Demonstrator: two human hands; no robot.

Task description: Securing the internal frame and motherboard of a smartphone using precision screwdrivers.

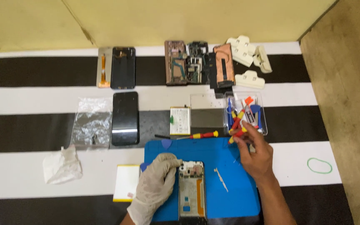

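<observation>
My left hand (155, 183), in a white glove, rests on the upper left edge of an opened phone frame (191, 189) that lies on a blue work mat (221, 158). My right hand (255, 152), bare, reaches into a clear plastic tool tray (263, 112) and pinches a red and yellow screwdriver (237, 134) at the tray's near edge. A thin white pry tool (221, 179) lies on the mat between my hands.
Another red and yellow screwdriver (198, 135), a blue pick (166, 143), a battery (180, 121), a black phone (125, 118), a plastic bag (91, 123), crumpled tissue (62, 165), phone boards (198, 62), white clips (246, 54) and a green rubber band (319, 165) lie around.
</observation>
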